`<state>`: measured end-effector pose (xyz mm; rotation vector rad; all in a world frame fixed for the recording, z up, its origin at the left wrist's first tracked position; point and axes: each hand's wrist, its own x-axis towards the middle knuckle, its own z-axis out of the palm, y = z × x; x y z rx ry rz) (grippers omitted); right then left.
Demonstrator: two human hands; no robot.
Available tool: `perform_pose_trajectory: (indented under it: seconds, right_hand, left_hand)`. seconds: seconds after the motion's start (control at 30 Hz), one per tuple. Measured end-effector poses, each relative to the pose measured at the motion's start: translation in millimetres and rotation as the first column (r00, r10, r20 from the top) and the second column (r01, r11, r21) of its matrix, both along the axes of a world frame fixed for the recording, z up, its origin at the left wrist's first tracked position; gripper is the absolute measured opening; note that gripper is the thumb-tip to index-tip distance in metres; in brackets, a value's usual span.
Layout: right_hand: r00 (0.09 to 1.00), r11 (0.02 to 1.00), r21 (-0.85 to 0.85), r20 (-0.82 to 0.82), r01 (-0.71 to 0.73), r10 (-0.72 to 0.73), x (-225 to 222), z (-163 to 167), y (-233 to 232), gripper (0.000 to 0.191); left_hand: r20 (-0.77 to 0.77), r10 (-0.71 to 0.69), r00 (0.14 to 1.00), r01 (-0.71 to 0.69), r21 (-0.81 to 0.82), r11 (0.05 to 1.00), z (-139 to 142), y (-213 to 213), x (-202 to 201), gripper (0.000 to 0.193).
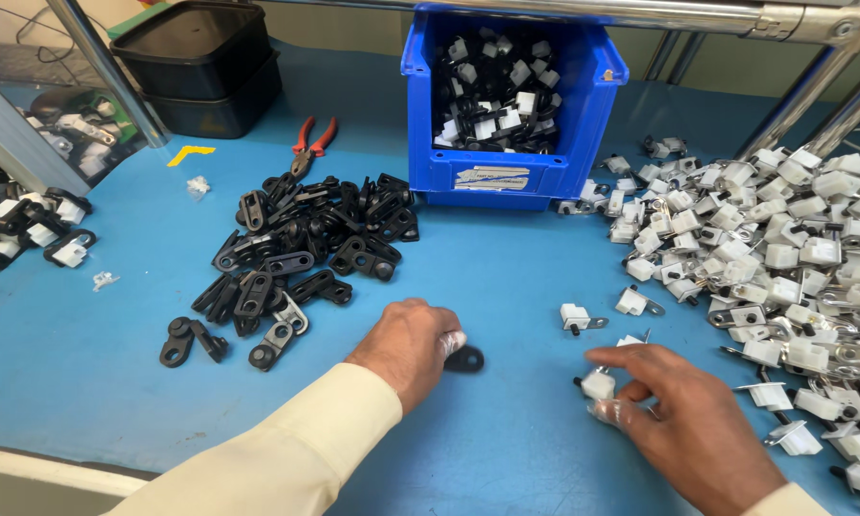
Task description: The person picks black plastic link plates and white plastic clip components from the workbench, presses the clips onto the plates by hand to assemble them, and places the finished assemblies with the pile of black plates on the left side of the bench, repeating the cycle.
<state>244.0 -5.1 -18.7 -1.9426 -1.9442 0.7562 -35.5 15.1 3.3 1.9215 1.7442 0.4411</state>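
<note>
With the blue bin (512, 172) already holding many joined pieces, the left hand (406, 349) pinches a black bracket (465, 359) on the worktop (506, 277), the right hand (673, 416) grips a white switch (598, 384), and big loose piles remain.

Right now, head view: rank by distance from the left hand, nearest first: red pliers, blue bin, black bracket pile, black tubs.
From the left hand:
1. Black bracket pile, just beyond it, toward the left.
2. Red pliers, behind the pile.
3. Blue bin, back centre; too close to the pliers to rank firmly.
4. Black tubs, far back left corner.
</note>
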Motion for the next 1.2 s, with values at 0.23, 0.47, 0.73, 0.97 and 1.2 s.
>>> perform_pose_trajectory:
  seconds: [0.23, 0.47, 0.73, 0.97, 1.2]
  right_hand:
    - [0.952, 0.889, 0.346, 0.057, -0.301, 0.300, -8, -8, 12, 0.043]
    - [0.996, 0.970, 0.227, -0.003, -0.091, 0.094, -28, -3, 9, 0.048]
    - [0.987, 0.927, 0.338, 0.080, -0.159, 0.140, -48, -9, 13, 0.035]
    - [0.865, 0.991, 0.068, -0.497, 0.114, -0.065, -54, -13, 25, 0.030]
    - [0.825, 0.987, 0.071, -0.559, 0.144, -0.080, -70, -24, 22, 0.029]
  left_hand:
    - [0.143, 0.154, 0.978, -0.145, -0.072, 0.987, -17, -1, 3, 0.032]
    - [0.178, 0.282, 0.943, -0.265, -0.110, 0.958, -20, 0, 13, 0.026]
    - [0.236, 0.366, 0.900, -0.326, -0.191, 0.926, -16, 8, 16, 0.024]
    - [0.306, 0.355, 0.884, -0.231, -0.374, 0.898, -16, 14, 40, 0.011]
    - [0.263, 0.373, 0.890, -0.261, -0.377, 0.889, -7, 9, 53, 0.022]
